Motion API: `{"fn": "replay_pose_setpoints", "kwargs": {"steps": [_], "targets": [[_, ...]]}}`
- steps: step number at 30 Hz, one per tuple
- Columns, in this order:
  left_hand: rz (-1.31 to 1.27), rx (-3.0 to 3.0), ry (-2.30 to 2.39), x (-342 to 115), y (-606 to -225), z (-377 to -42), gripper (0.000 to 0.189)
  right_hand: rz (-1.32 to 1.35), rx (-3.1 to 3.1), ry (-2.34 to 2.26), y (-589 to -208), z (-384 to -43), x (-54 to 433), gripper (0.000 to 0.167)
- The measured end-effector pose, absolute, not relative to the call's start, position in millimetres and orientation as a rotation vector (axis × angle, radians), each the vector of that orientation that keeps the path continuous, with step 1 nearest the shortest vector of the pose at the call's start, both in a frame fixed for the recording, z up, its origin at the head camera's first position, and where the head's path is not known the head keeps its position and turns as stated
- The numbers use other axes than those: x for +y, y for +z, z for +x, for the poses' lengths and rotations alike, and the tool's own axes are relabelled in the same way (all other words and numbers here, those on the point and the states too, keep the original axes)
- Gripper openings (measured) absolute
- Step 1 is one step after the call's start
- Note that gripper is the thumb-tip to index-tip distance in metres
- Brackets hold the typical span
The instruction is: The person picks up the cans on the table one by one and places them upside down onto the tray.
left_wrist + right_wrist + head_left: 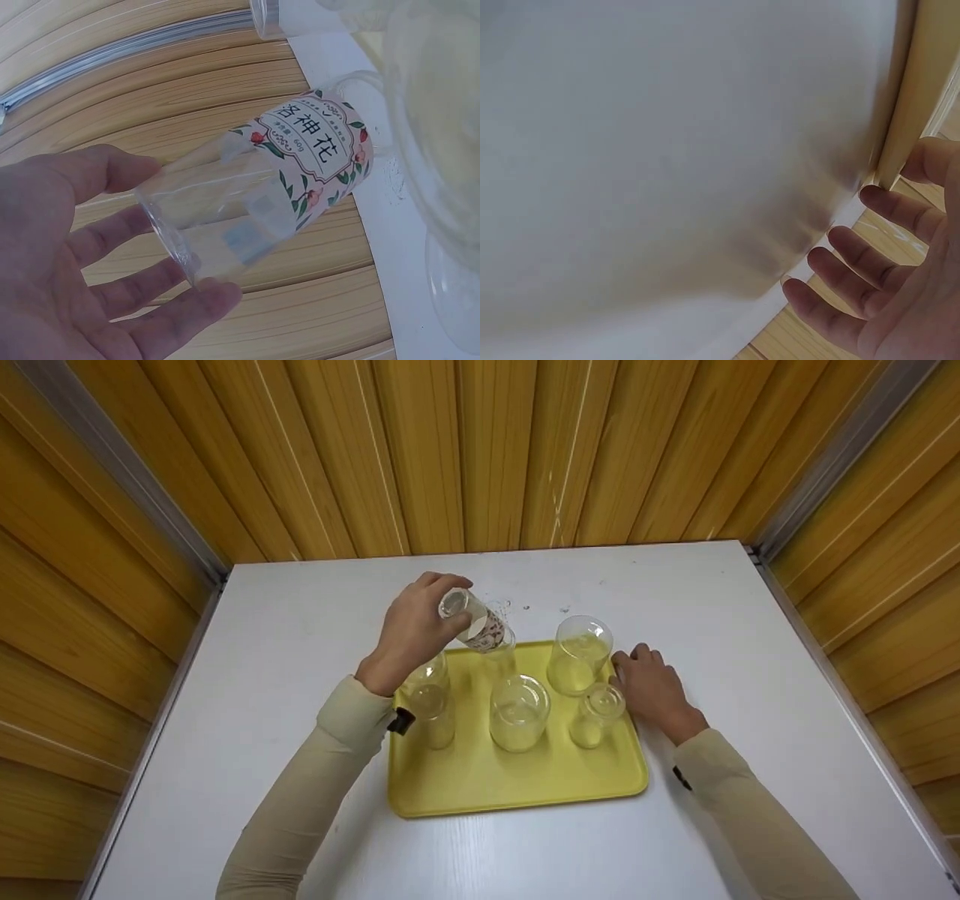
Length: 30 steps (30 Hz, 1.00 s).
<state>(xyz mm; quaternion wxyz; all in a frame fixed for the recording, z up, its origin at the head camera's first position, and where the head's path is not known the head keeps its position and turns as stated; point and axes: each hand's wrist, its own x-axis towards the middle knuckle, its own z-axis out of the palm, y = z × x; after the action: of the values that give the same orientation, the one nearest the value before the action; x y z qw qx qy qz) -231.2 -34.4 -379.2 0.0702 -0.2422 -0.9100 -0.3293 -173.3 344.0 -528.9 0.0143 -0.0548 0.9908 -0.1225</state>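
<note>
My left hand (412,626) grips a clear jar (463,611) by its base end, thumb on one side and fingers on the other. The jar (225,202) is tilted, its floral paper label (315,150) toward the far end; it looks empty. Below it, a yellow tray (517,791) carries several clear glass vessels, among them a wide one (519,720) in the middle and a tall one (579,656) at the back right. My right hand (652,686) rests by the tray's right edge, fingers loosely bent, fingertips at the white tabletop in the right wrist view.
A smaller glass (598,716) stands at the tray's right side, and another glass (435,720) at the left, partly behind my left wrist. The white table (300,607) meets wood-patterned walls (487,457) at its back and sides. Small marks dot the table behind the tray.
</note>
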Motion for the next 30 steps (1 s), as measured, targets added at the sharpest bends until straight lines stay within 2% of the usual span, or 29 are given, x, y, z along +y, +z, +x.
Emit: {"fn": "replay_pose_setpoints", "kwargs": {"steps": [30], "targets": [[-0.833, -2.830, -0.800, -10, -370, -233, 0.040, -0.184, 3.123, -0.378, -534, -172, 343, 0.031]]}}
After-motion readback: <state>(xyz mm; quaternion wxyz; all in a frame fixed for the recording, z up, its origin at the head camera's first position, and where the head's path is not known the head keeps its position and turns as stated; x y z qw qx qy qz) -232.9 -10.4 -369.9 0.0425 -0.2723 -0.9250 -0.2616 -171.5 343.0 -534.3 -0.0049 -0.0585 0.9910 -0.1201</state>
